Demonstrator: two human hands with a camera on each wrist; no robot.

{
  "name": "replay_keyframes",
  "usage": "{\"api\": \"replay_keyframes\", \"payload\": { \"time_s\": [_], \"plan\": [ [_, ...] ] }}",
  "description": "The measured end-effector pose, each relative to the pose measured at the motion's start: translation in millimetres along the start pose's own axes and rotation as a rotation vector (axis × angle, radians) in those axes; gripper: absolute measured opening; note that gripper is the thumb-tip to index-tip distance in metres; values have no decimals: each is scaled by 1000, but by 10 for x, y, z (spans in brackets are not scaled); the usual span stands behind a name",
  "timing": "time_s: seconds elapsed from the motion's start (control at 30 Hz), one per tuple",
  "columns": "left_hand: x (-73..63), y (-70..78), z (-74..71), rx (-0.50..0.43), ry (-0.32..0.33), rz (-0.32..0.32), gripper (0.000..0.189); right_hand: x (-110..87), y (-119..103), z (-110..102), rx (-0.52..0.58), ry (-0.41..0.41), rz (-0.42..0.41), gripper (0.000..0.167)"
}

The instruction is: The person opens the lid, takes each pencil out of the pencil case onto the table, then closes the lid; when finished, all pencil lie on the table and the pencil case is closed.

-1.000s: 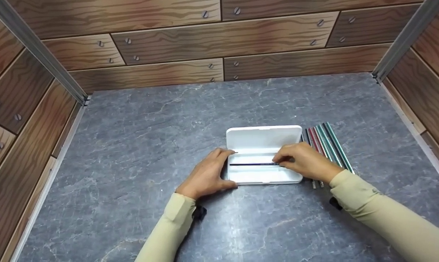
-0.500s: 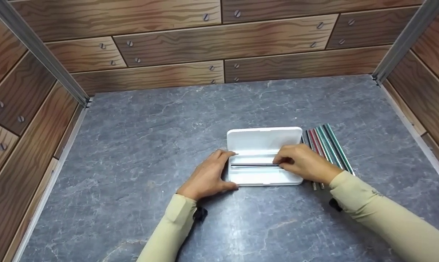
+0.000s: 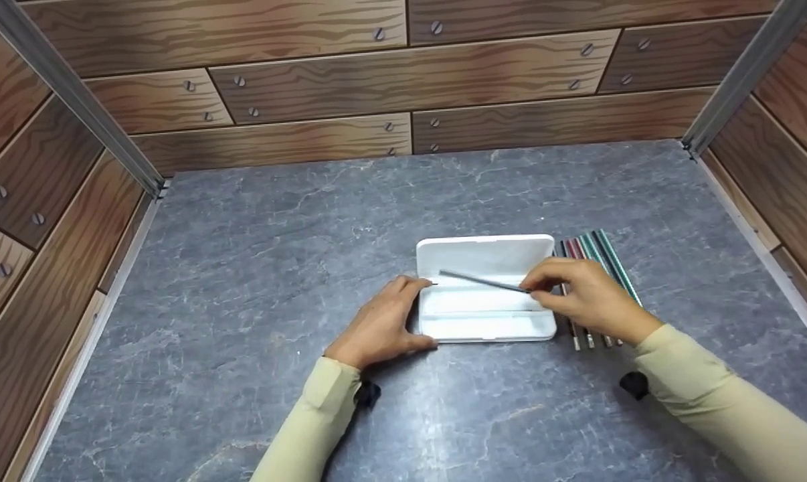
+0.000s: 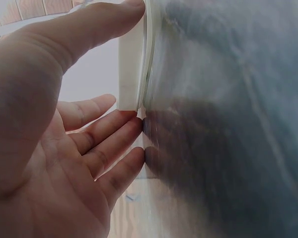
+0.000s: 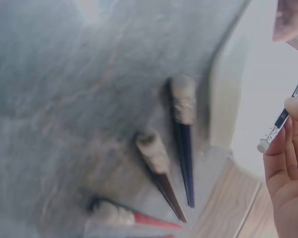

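Note:
An open white pencil case [image 3: 487, 328] lies on the table with its lid raised at the back. My left hand [image 3: 380, 325] grips the case's left end, thumb at the front corner and fingers at the back one; the left wrist view shows the fingertips against the case wall [image 4: 131, 69] and the table. Between thumb and fingers, my right hand [image 3: 587, 294] pinches a dark pencil [image 3: 480, 280] near its eraser end, holding it tilted above the case. That white eraser [image 5: 262, 145] sticks out past the fingers in the right wrist view.
Several pencils [image 3: 617, 264], dark, red and green, lie side by side right of the case, partly under my right hand. Their eraser ends, such as a dark blue pencil's [image 5: 184, 99], face the front. Wood-patterned walls [image 3: 310, 87] enclose the grey marbled table [image 3: 276, 221].
The pencil lay level inside the case; my right hand has lifted it up and to the right, its far end now tilted toward the lid. The left hand stays at the case.

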State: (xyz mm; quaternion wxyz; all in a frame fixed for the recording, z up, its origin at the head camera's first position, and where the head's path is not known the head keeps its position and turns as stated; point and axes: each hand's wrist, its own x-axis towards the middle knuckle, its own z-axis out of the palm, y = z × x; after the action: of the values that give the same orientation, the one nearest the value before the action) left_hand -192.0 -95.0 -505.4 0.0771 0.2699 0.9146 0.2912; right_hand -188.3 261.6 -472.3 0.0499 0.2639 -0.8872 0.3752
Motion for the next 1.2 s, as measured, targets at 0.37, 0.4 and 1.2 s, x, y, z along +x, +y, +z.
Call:
{"api": "replay_keyframes", "payload": {
  "time_s": [0.37,0.4,1.2],
  "plan": [
    [-7,11,-21,-17,13,2,95,-299,193,-534,24,223,270,26],
    [-8,9,-19,-17,15,4,95,-334,245,-573,23,246,288,26],
    [-14,9,1,-16,8,7,96,-790,642,-733,-196,220,681,36]
  ]
}}
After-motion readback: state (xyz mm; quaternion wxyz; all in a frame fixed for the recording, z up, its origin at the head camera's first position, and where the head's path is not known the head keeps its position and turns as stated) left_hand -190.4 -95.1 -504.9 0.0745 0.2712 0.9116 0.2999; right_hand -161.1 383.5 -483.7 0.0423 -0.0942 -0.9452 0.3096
